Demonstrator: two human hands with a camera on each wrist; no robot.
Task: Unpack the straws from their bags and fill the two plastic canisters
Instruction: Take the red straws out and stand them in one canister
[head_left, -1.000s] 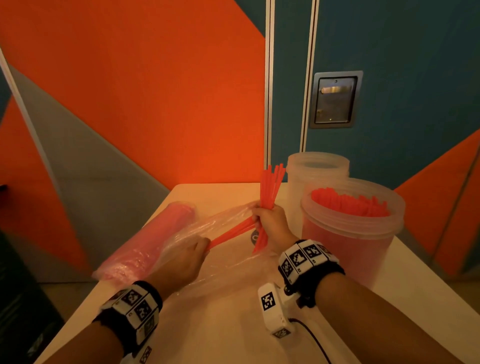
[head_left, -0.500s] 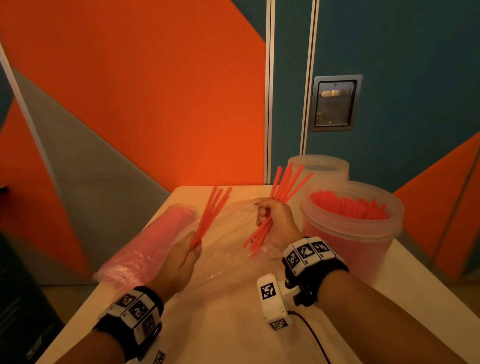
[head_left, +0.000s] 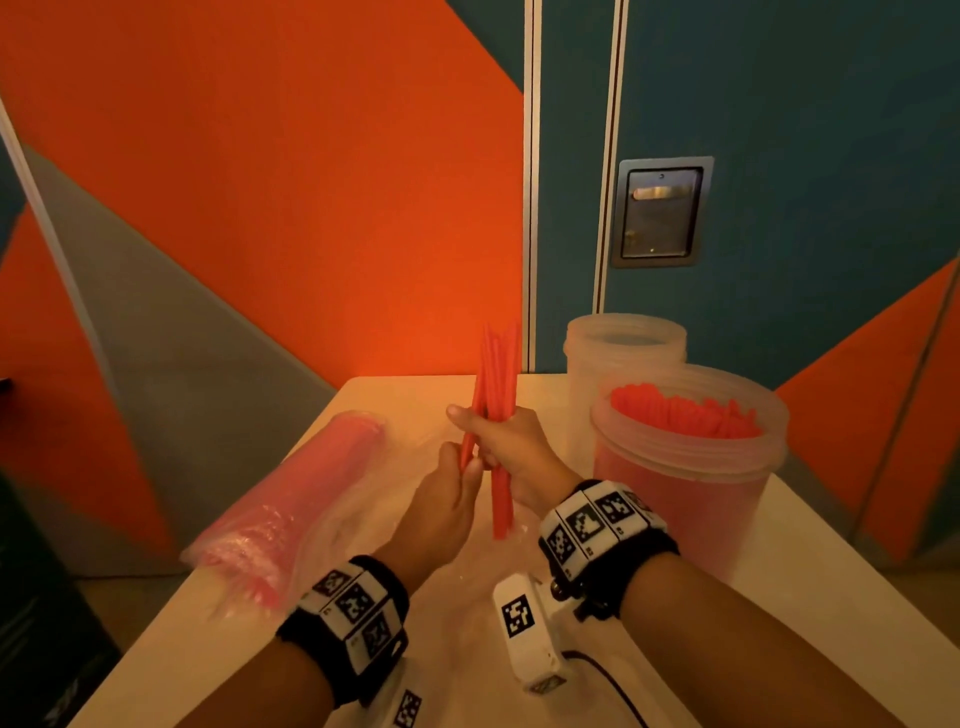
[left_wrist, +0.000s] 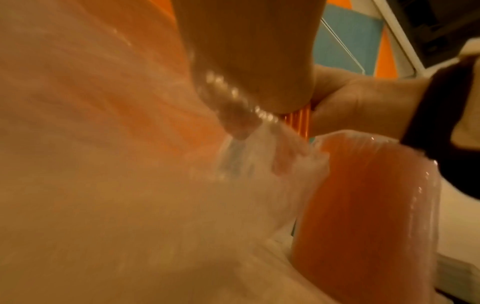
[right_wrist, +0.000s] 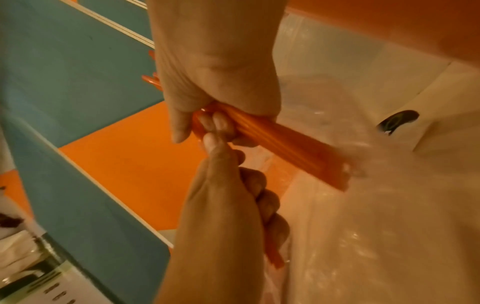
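My right hand (head_left: 501, 434) grips a bundle of red straws (head_left: 496, 374) upright over the table. Just to its left, my left hand (head_left: 465, 467) pinches a few more straws (head_left: 470, 436) and holds them against that bundle. In the right wrist view the right hand (right_wrist: 215, 86) is curled round the straws (right_wrist: 291, 142), and the left hand (right_wrist: 228, 185) meets it from below. The near canister (head_left: 685, 467) at the right is packed with red straws. Behind it stands the second canister (head_left: 623, 353), which looks empty.
A sealed bag of red straws (head_left: 291, 499) lies on the left of the table (head_left: 810, 582). A flat clear bag (head_left: 374, 514) lies under my hands. A white tagged device (head_left: 524, 629) with a cable sits near the front edge. The wall stands close behind.
My left hand has carried its few straws rightward to the right hand's bundle. The right hand's straws, fanned out half a second ago, now stand gathered and upright.
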